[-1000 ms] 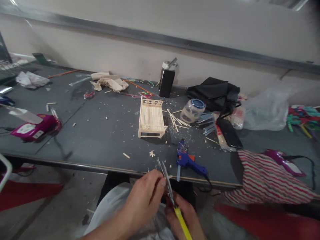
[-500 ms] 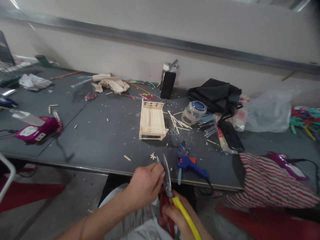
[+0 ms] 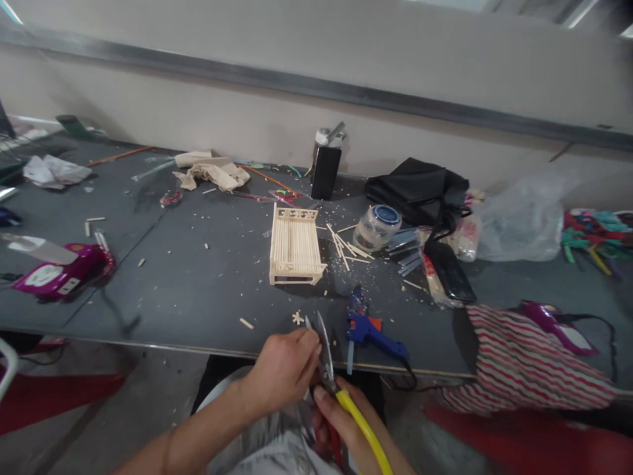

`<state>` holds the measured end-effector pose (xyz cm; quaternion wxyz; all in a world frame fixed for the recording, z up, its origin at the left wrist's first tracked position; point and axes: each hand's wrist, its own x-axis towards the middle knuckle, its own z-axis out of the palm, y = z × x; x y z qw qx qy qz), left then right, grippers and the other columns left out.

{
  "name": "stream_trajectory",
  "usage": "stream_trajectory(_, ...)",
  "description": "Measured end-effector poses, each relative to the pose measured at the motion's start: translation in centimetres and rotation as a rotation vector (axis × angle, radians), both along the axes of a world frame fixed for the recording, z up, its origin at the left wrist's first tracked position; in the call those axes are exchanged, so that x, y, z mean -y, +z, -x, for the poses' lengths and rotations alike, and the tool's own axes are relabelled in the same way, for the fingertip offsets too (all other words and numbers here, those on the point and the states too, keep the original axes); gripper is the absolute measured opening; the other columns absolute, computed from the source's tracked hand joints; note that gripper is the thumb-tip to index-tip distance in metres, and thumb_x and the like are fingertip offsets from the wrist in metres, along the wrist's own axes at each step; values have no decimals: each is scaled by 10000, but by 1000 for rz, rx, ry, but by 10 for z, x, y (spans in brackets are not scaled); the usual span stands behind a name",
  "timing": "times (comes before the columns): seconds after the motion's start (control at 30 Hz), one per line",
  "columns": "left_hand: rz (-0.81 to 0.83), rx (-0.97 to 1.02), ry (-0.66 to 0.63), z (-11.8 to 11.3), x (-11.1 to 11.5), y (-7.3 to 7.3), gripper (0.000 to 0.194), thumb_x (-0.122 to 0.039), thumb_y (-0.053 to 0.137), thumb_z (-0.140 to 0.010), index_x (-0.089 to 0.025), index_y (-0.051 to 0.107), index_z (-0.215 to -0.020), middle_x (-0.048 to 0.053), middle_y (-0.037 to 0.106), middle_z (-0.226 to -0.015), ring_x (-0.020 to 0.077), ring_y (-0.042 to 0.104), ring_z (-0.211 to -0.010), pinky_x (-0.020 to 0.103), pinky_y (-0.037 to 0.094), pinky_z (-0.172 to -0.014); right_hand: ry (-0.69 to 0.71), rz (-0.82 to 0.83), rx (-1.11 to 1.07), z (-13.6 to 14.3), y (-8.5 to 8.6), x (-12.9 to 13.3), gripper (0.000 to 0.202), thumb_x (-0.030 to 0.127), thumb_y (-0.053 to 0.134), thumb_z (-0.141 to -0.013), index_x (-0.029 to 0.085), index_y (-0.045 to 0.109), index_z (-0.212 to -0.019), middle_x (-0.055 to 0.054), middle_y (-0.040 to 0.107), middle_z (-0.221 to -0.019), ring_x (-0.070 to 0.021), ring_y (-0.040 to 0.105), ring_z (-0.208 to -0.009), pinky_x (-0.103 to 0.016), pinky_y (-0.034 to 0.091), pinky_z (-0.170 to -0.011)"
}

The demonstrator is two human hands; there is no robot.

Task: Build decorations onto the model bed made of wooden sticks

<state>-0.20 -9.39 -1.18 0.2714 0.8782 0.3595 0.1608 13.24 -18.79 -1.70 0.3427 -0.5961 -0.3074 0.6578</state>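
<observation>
My left hand (image 3: 287, 366) is closed in a pinch beside the blades of the scissors, just off the table's front edge; what its fingers hold is too small to make out. My right hand (image 3: 343, 415) is wrapped round the scissors (image 3: 325, 356), which have a yellow handle and a red one, their blades apart and pointing up at the table. A small star of stick pieces (image 3: 297, 318) lies just beyond the blade tips. Farther back stands a miniature bed of pale wooden sticks (image 3: 297, 244).
A blue glue gun (image 3: 373, 330) lies right of the scissors. Loose sticks (image 3: 346, 245), a lidded jar (image 3: 378, 227), a phone (image 3: 449, 270) and a black bag (image 3: 415, 188) are behind it. A striped cloth (image 3: 524, 356) hangs over the edge at right; a purple device (image 3: 64, 270) sits left.
The view has shifted slightly, so the table items appear a little farther left and lower. Both hands stay close together, with the scissors still in my right hand.
</observation>
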Motion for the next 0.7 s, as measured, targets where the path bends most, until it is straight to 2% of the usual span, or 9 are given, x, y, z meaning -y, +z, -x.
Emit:
stream_trajectory(0.13, -10, -28, 28, -2, 0, -3, 217, -221, 307, -951, -192, 459, -800, 28, 577, -735, 162, 549, -631, 260, 376, -579, -51, 6, -198, 3, -5, 0, 439, 601, 626, -741, 200, 451, -780, 121, 283, -489, -36, 220, -389, -171, 199, -360)
stream_trajectory(0.23, -18, -65, 54, -5, 2, -3, 211, -214, 308, -951, -187, 469, -818, 36, 588, -750, 164, 560, -632, 260, 382, -580, -118, 19, -247, 5, -11, 0, 414, 533, 684, -692, 204, 450, -781, 125, 224, -514, -38, 169, -424, -174, 151, -374)
stream_trajectory(0.47, -90, -199, 15, -10, 3, 6, 185, -185, 347, -931, -173, 498, -825, 43, 601, -719, 163, 553, -595, 251, 342, -526, -123, -7, -234, 4, -15, 3, 329, 435, 666, -664, 201, 447, -736, 116, 264, -502, -48, 203, -425, -198, 165, -390)
stream_trajectory(0.6, -112, -186, -42, -8, 1, 7, 183, -184, 353, -925, -171, 497, -812, 41, 595, -711, 166, 543, -585, 255, 329, -507, 1, -55, -135, -4, -17, 5, 233, 408, 560, -753, 190, 485, -719, 86, 373, -475, -78, 332, -421, -218, 280, -421)
stream_trajectory(0.7, -104, -150, -29, -7, 1, 4, 203, -212, 331, -942, -173, 488, -818, 33, 588, -695, 161, 543, -588, 250, 340, -522, 95, -43, -45, -13, -22, 3, 183, 358, 554, -732, 176, 535, -738, 47, 494, -494, -114, 460, -455, -233, 338, -452)
